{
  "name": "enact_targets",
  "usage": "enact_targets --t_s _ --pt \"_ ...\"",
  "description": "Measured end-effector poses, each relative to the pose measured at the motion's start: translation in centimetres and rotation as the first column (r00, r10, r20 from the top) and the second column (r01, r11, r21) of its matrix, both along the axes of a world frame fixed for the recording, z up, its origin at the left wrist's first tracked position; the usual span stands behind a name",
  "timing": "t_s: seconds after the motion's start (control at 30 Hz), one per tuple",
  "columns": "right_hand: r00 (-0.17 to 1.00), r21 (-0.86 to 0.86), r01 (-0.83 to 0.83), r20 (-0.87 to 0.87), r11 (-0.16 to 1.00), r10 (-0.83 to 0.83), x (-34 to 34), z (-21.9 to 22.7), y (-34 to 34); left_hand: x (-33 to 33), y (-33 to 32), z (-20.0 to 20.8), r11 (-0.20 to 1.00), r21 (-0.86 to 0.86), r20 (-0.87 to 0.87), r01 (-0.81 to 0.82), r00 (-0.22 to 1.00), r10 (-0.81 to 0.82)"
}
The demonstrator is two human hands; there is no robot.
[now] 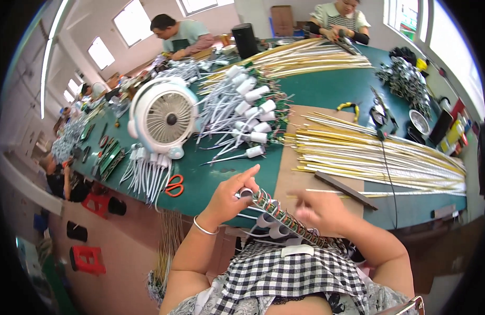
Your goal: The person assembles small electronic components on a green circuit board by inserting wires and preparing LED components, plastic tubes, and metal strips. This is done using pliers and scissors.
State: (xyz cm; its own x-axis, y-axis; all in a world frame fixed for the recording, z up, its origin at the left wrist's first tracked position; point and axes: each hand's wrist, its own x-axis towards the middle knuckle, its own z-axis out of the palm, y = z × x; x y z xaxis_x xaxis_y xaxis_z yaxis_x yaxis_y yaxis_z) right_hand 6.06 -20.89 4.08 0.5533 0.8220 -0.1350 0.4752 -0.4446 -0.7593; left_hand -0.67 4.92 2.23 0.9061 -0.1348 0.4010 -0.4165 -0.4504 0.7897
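One white cylinder (245,192) is pinched in the left hand (228,198), at the end of a row of colorful wires (284,218) closer in than the white desk fan (171,119) and right of it, while the right hand (322,212) beside that row is honestly too blurry to tell its grip.

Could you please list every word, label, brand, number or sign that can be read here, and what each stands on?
No text is legible.
Yellow container at the table's right edge: any print is too small and blurred.
White rectangular patch on the black-and-white checked apron: no readable lettering.
Round white-and-blue plastic fan: no readable lettering.
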Motion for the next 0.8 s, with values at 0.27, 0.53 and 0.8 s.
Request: enact_targets --t_s 0.27,0.53,0.8 --pt "0.913 0.531 -0.387 0.106 0.754 0.395 3.9 0.3 4.9 0.7 -1.6 -1.7 0.985 -0.170 -0.019 -0.021 1.000 0.019" --pt "0.925 0.647 -0.247 -0.064 0.722 0.374 3.0 -1.7 4.8 0.5 -1.7 -2.5 0.983 -0.180 0.040 -0.019 0.999 0.026" --pt "0.910 0.533 -0.110 -0.286 0.839 0.301 2.5 -1.5 4.6 0.9 -2.0 -2.5 0.998 -0.051 0.205 0.045 0.978 -0.034"
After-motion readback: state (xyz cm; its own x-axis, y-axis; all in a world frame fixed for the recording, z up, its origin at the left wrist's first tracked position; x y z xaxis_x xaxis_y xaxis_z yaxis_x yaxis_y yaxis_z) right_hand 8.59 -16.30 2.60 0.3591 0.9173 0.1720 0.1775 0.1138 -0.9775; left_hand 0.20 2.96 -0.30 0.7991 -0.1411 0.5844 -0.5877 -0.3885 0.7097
